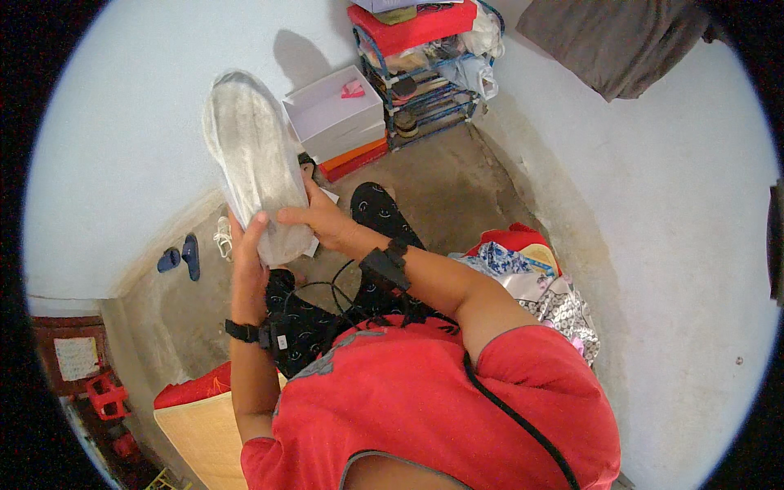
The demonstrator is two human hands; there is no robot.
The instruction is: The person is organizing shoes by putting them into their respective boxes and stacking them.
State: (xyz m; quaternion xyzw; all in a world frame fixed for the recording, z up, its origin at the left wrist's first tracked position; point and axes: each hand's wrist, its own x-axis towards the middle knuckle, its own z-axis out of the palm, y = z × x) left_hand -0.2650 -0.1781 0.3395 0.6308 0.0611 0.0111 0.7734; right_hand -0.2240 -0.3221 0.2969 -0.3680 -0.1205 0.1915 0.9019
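A long, rounded, shoe-shaped bundle in a thin whitish wrapping [254, 141] is held up before me, to the left. My left hand [247, 251] grips its lower left edge, thumb on the face. From the right side, my right hand [324, 217] holds the lower part, its thumb pressed on the wrapping. What is inside cannot be made out clearly. Behind the bundle, a white open box [340, 125] stands on orange and red boxes [355, 159] by the wall. A small pink piece [352, 89] lies in the white box.
A blue-framed shoe rack [432, 92] with shoes and bags stands in the corner. Blue slippers [190, 256] and a white shoe [223, 237] lie on the floor at left. Folded clothes [545, 288] are at my right. A brown cloth [612, 49] hangs at upper right.
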